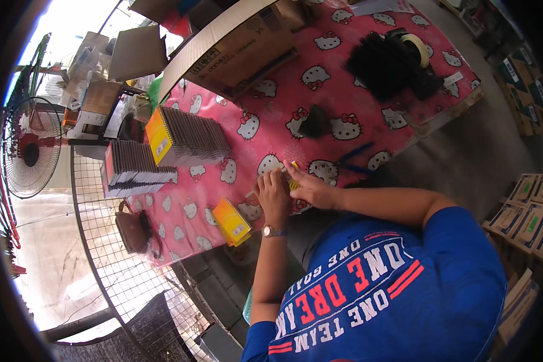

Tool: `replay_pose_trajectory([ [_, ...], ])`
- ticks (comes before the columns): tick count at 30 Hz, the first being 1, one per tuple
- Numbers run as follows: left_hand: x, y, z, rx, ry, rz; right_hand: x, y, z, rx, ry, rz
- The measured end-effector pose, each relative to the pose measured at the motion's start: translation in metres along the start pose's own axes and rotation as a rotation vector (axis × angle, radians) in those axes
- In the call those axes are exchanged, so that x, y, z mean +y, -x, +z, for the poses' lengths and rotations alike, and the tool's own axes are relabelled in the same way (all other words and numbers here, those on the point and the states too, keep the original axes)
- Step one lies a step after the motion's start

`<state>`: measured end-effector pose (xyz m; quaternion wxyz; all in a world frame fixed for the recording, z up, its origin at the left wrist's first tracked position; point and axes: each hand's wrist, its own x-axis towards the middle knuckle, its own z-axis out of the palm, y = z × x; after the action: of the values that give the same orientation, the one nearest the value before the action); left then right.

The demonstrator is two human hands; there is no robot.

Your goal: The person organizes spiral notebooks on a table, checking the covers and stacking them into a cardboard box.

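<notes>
Both my hands meet over the near edge of the table, closed around what looks like a yellow spiral notebook, mostly hidden by my fingers. My left hand, with a watch on its wrist, curls its fingers over one side. From the right, my right hand grips the other side, its thumb pointing away from me. Just left of my left wrist, a few yellow-orange spiral notebooks lie at the table edge. Two tall stacks of spiral notebooks stand farther left, one yellow-covered, one reddish.
A pink patterned cloth covers the table. On it are a cardboard box, a dark cone-shaped thing, a blue V-shaped tool, a black bundle and a tape roll. A brown pouch sits at the left edge, near a fan.
</notes>
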<state>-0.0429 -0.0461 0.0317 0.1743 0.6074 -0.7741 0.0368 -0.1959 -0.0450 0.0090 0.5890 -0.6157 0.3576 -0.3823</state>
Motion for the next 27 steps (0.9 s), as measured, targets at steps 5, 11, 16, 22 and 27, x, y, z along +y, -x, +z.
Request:
replay_pose_trajectory([
  [5,-0.002,0.010,-0.020,0.078,0.138,-0.018,-0.017,-0.012,-0.062,-0.035,0.200,-0.172],
  [11,0.002,0.008,-0.039,0.068,1.007,-0.516,-0.045,-0.009,-0.066,-0.070,0.134,-0.055],
  [16,-0.001,0.006,-0.042,0.008,1.192,-0.506,-0.041,-0.023,-0.057,-0.101,0.141,-0.375],
  [22,-0.004,0.005,-0.047,-0.116,1.408,-0.557,-0.075,-0.025,-0.073,-0.242,0.309,-0.379],
  [27,-0.010,0.002,-0.044,-0.309,1.654,-0.670,-0.092,-0.033,-0.081,-0.347,0.566,-0.531],
])
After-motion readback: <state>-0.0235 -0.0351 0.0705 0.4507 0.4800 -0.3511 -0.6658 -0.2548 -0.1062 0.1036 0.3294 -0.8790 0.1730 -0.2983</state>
